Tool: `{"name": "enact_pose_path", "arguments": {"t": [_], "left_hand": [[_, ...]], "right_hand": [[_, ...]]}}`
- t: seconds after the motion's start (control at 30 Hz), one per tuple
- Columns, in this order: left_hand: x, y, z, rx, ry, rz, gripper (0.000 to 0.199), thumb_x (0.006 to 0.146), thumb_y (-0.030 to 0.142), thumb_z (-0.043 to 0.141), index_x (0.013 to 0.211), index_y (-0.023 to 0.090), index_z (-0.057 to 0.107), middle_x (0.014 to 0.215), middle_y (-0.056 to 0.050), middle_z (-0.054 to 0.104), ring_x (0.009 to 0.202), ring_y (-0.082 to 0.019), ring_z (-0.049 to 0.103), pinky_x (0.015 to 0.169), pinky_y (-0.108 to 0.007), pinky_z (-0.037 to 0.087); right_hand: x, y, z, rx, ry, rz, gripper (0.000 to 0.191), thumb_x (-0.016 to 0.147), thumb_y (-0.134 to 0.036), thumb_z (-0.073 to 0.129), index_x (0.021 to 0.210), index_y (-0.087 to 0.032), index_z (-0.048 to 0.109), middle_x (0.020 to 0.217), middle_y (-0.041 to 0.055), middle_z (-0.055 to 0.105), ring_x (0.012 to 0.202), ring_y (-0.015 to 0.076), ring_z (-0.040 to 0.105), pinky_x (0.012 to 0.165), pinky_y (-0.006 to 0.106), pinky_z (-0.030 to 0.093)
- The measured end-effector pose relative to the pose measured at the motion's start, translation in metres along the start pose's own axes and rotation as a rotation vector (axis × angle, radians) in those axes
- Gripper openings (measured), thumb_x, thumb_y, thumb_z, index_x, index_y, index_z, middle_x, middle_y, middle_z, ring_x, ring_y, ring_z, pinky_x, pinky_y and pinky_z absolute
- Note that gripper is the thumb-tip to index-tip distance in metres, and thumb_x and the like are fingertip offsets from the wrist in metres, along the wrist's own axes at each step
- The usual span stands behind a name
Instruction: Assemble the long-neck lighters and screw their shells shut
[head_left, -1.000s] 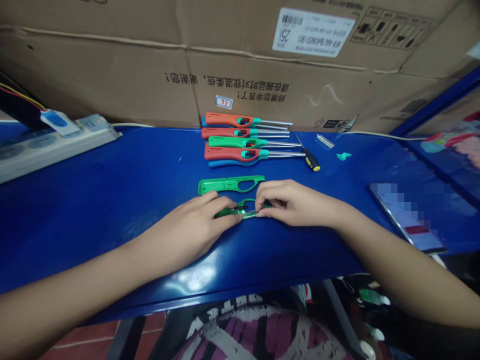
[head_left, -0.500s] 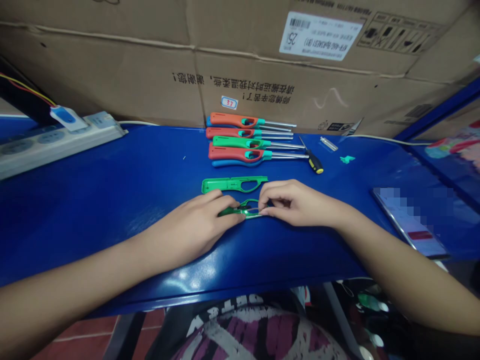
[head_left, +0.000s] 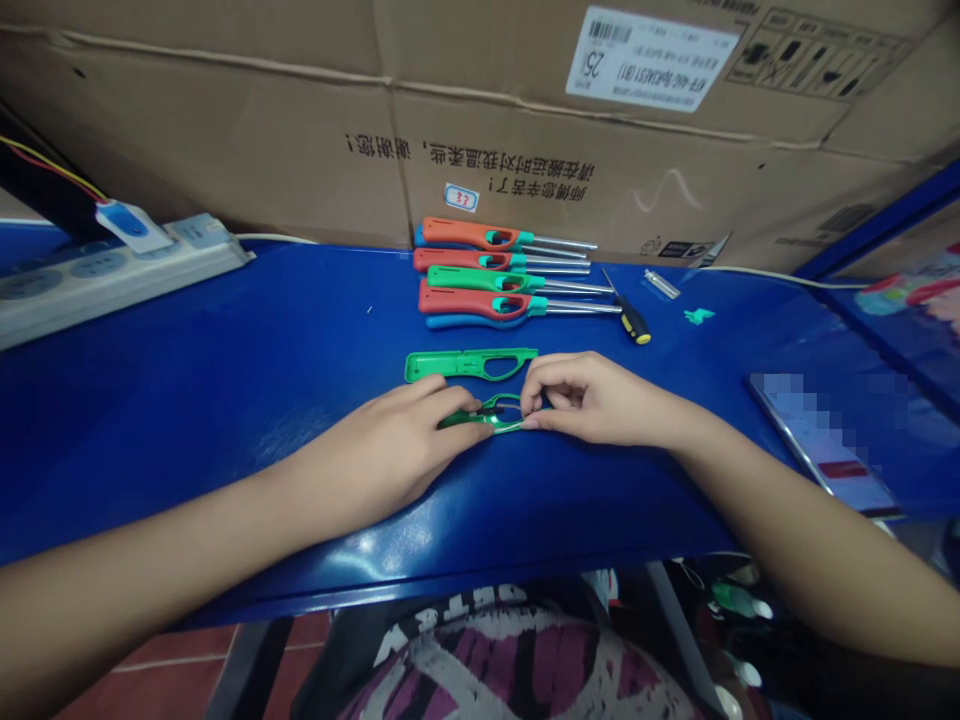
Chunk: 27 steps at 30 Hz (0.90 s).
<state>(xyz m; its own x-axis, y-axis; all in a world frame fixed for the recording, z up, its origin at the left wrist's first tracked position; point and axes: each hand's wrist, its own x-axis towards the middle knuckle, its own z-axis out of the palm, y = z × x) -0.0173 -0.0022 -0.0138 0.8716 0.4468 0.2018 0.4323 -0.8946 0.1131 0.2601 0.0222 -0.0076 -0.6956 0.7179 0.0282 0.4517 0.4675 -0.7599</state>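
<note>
My left hand (head_left: 401, 430) grips a green lighter casing half (head_left: 505, 425) low over the blue table, thumb along its near side and fingers on its far side. Dark parts and a thin wire show inside its trigger opening. With closed fingertips my right hand (head_left: 592, 400) pinches the casing's right end; whatever small part lies between them is hidden. Just behind both hands, another green casing half (head_left: 442, 366) rests with its hollow side up. Assembled long-necked lighters (head_left: 469, 297) in orange, red, green and blue lie stacked farther back.
A black-and-yellow screwdriver (head_left: 634, 325), a small clear packet (head_left: 661, 284) and a teal plastic piece (head_left: 698, 316) lie right of the lighters. A phone (head_left: 825, 450) is at the right, a power strip (head_left: 112, 275) at the left. A cardboard box (head_left: 262, 130) stands behind the table (head_left: 225, 400).
The camera view has shifted slightly. Both hands keep nearly the same pose on the green casing half, and nothing is visibly let go or picked up.
</note>
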Motion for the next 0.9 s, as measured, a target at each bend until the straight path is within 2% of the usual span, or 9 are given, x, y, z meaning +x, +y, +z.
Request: {"name": "enact_pose_path", "arguments": {"t": [0.2,0.27,0.4,0.57,0.77,0.9], "left_hand": [[0.0000,-0.0006,0.0004,-0.017,-0.008,-0.008,0.034,0.102,0.018,0.052,0.133,0.021,0.068,0.122,-0.014,0.066,0.111,-0.028,0.062,0.092,-0.047,0.060],[-0.0002,-0.0007,0.0002,-0.020,-0.009,-0.007,0.035,0.102,0.018,0.052,0.133,0.021,0.068,0.122,-0.014,0.066,0.110,-0.028,0.062,0.092,-0.047,0.060],[-0.0006,-0.0007,-0.0005,-0.014,-0.014,-0.002,0.036,0.102,0.017,0.052,0.135,0.021,0.067,0.123,-0.015,0.065,0.110,-0.028,0.062,0.092,-0.047,0.060],[-0.0003,-0.0006,-0.0006,-0.019,-0.014,-0.013,0.036,0.102,0.018,0.052,0.134,0.022,0.068,0.121,-0.014,0.066,0.108,-0.027,0.062,0.091,-0.044,0.059],[0.0008,-0.0007,-0.0008,-0.033,-0.010,-0.020,0.037,0.102,0.018,0.053,0.135,0.024,0.068,0.121,-0.013,0.066,0.108,-0.026,0.063,0.092,-0.043,0.059],[0.0003,-0.0009,-0.0012,-0.009,-0.017,-0.015,0.037,0.102,0.019,0.052,0.135,0.024,0.068,0.120,-0.013,0.066,0.108,-0.027,0.062,0.091,-0.044,0.060]], "right_hand": [[-0.0014,-0.0004,-0.0016,0.017,-0.023,0.028,0.011,0.091,-0.026,0.071,0.087,-0.016,0.072,0.087,0.0017,0.065,0.064,0.0080,0.048,0.057,0.022,0.038],[-0.0003,-0.0015,-0.0008,0.033,-0.008,0.075,0.012,0.089,-0.028,0.072,0.088,-0.016,0.072,0.081,0.0001,0.064,0.061,0.0076,0.046,0.055,0.022,0.036],[0.0026,-0.0017,0.0023,0.086,0.032,0.152,0.016,0.084,-0.030,0.076,0.086,-0.015,0.070,0.062,-0.0069,0.051,0.051,0.0058,0.035,0.049,0.022,0.030],[0.0026,0.0009,0.0032,0.109,0.026,0.129,0.015,0.086,-0.030,0.074,0.085,-0.015,0.071,0.074,-0.0020,0.061,0.058,0.0069,0.042,0.052,0.023,0.034],[0.0012,-0.0026,0.0028,-0.032,0.077,0.074,0.010,0.085,-0.025,0.075,0.084,-0.016,0.070,0.070,-0.0044,0.056,0.056,0.0065,0.039,0.054,0.023,0.034],[-0.0008,-0.0031,0.0008,-0.094,0.029,-0.006,0.007,0.091,-0.023,0.069,0.089,-0.017,0.072,0.084,0.0010,0.064,0.066,0.0089,0.050,0.060,0.023,0.039]]}}
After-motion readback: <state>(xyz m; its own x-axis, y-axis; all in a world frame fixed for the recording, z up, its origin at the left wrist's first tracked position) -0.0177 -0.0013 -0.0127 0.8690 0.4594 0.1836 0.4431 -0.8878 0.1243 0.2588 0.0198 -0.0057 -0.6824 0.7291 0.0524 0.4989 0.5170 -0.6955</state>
